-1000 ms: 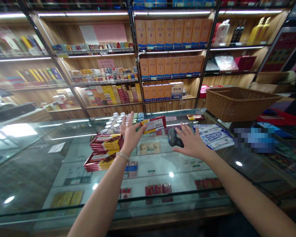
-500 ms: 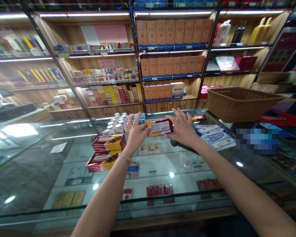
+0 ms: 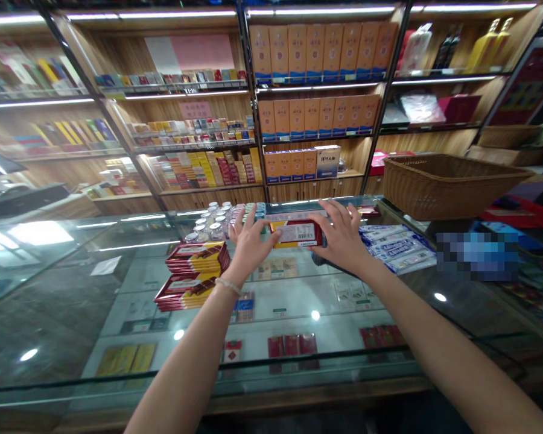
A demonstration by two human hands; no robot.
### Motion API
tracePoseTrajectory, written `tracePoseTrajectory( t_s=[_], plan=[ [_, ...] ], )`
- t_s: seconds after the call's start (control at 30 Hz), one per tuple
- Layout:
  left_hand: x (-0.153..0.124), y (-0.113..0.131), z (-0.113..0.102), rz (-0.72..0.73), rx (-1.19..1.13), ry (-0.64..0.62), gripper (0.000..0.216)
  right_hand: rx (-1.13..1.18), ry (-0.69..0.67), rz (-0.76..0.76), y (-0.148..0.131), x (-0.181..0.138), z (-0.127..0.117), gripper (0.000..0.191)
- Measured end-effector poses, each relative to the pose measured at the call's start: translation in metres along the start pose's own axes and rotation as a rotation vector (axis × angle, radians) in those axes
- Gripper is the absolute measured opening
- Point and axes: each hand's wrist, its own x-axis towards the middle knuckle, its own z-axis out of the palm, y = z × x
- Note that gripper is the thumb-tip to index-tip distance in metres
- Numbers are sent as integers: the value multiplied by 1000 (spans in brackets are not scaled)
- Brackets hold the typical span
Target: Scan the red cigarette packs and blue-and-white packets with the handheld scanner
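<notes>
Packet (image 3: pixel 297 233), glossy, flat and rectangular, between left fingers (image 3: pixel 272 239) and right fingers (image 3: pixel 333 213).

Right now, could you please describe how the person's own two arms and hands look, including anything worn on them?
Both the left hand and the right hand are bare, without gloves. A thin, pale bracelet circles the left wrist; no band shows on the right one. No sleeves are visible on the forearms.
</notes>
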Motion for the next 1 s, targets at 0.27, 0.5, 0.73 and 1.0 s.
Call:
tracePoseTrajectory(
  t_s=[0.27, 0.5, 0.73, 1.0],
  plan=[
    [-14, 17, -9, 327, 216, 23, 103, -45, -22, -17, -5, -1, -8, 62],
    [-17, 23, -5, 358, 254, -12, 83, -40, -24, -34, -14, -2, -14, 58],
    [-17, 17, -2, 304, 218, 18, 71, 70, -21, -3, -10, -1, -13, 78],
    [-15, 6, 4, 270, 97, -3, 75, 361, -6, 29, 1, -1, -11, 79]
  ],
)
